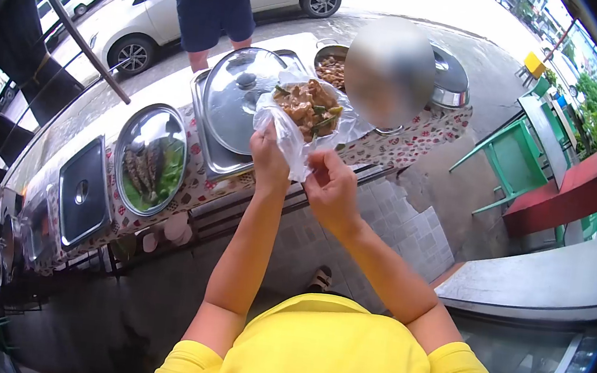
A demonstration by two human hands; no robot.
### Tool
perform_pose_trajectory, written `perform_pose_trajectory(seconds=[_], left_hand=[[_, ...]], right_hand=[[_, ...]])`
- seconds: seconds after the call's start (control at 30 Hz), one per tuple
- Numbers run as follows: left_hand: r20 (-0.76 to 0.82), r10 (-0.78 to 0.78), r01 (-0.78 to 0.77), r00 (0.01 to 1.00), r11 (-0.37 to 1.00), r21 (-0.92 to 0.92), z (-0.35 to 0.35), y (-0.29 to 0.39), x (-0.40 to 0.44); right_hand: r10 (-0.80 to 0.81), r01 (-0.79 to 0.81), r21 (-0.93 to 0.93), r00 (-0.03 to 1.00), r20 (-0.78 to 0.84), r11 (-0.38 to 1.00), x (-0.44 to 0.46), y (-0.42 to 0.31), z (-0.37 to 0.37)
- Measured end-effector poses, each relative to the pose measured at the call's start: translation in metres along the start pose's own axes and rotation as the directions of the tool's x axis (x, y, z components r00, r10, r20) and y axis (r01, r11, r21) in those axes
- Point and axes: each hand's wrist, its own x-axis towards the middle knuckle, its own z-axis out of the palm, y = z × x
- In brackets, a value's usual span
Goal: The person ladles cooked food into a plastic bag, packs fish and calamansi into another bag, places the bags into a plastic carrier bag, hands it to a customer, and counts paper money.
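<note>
A clear plastic bag [290, 145] is held up in front of me above the table's near edge. Chunky food in brown sauce with green vegetable pieces [309, 108] shows at its top. My left hand [270, 157] is closed around the bag's left side. With bent fingers, my right hand [331, 189] pinches the bag's lower right edge. Behind the bag is a large steel tray with a domed, see-through lid [232, 94]. Part of that tray is hidden by the bag.
A patterned cloth [199, 188] covers the long table. On it are whole fish under a clear lid [151, 159], a lidded steel tray [83, 191], a pot of brown food [331, 71] and a round steel pot [449, 78]. A person [212, 7] stands across the table; green chairs [511, 159] are right.
</note>
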Motion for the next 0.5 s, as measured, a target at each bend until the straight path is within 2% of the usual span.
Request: perform_pose_trajectory(seconds=[0.07, 0.13, 0.2, 0.27, 0.3, 0.37, 0.5], left_hand=[[-0.063, 0.018, -0.011, 0.998, 0.994, 0.109, 0.043, -0.03, 0.017], [-0.073, -0.02, 0.03, 0.997, 0.989, 0.145, 0.08, -0.041, 0.02], [-0.083, -0.086, 0.098, 0.993, 0.984, 0.15, 0.106, -0.06, 0.034], [-0.092, -0.073, 0.087, 0.993, 0.984, 0.154, 0.122, -0.082, 0.052], [-0.092, -0.066, 0.08, 0.994, 0.984, 0.16, 0.129, -0.092, 0.06], [-0.082, -0.063, 0.077, 0.995, 0.98, 0.184, 0.139, -0.11, 0.072], [-0.064, -0.106, 0.117, 0.992, 0.972, 0.201, 0.154, -0.135, 0.094]], right_hand=[[0.169, -0.165, 0.064, 0.983, -0.069, 0.984, 0.031, 0.033, -0.048], [0.26, -0.203, 0.266, 0.944, -0.201, 0.942, 0.056, 0.037, -0.098], [0.225, -0.141, 0.203, 0.844, -0.487, 0.969, 0.069, 0.052, -0.128], [-0.138, 0.088, -0.116, 0.822, -0.552, 0.989, 0.067, 0.06, -0.137], [-0.315, 0.186, -0.282, 0.781, -0.54, 0.941, 0.064, 0.059, -0.139], [-0.318, 0.26, -0.28, 0.93, -0.186, 0.924, 0.066, 0.05, -0.132], [-0.215, 0.12, -0.408, 0.957, -0.197, 0.905, 0.116, 0.098, -0.124]])
